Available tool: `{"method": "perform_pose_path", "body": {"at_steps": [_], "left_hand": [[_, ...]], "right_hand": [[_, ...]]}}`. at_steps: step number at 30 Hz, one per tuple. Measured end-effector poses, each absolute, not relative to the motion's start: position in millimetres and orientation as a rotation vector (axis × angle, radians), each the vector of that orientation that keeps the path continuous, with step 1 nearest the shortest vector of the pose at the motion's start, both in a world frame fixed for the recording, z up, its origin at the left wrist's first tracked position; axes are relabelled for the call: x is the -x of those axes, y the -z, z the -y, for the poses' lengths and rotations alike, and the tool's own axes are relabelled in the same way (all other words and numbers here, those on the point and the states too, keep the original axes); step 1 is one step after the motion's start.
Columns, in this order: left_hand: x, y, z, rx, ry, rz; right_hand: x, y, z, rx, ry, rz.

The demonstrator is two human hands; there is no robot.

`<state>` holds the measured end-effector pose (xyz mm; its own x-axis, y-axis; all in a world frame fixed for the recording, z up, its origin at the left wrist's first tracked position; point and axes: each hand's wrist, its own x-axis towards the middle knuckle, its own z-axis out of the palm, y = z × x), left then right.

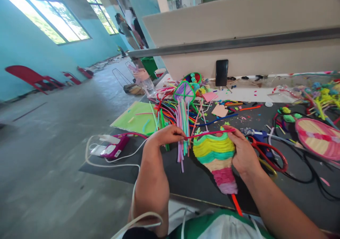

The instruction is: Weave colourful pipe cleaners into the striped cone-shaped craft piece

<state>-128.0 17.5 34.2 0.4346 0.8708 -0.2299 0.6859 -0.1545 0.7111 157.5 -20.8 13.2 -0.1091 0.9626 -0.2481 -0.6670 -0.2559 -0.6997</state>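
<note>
My left hand [167, 135] pinches one end of a pink pipe cleaner [207, 134], which stretches across to my right hand [243, 150]. My right hand grips a striped, heart-shaped pipe-cleaner fan [216, 159] in yellow, green, cream and pink, with a red handle [236, 204] pointing toward me. Its thumb presses the pink pipe cleaner against the fan's top edge. A pile of loose coloured pipe cleaners [180, 122] lies just behind my left hand.
Scissors with red handles [268, 153] lie right of the fan. A finished pink and cream fan [318, 138] sits at far right. A black phone [221, 72] leans on the wall. A pink device with white cable [111, 148] rests at the dark table's [202, 178] left edge.
</note>
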Motion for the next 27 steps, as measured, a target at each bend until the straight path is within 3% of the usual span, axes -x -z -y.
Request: {"method": "perform_pose_path", "body": {"at_steps": [27], "left_hand": [[119.7,-35.2,-17.2,-1.992,-0.186,-1.183]], "right_hand": [[-155.9,-13.0,20.4,0.842,-1.654,0.514]]}}
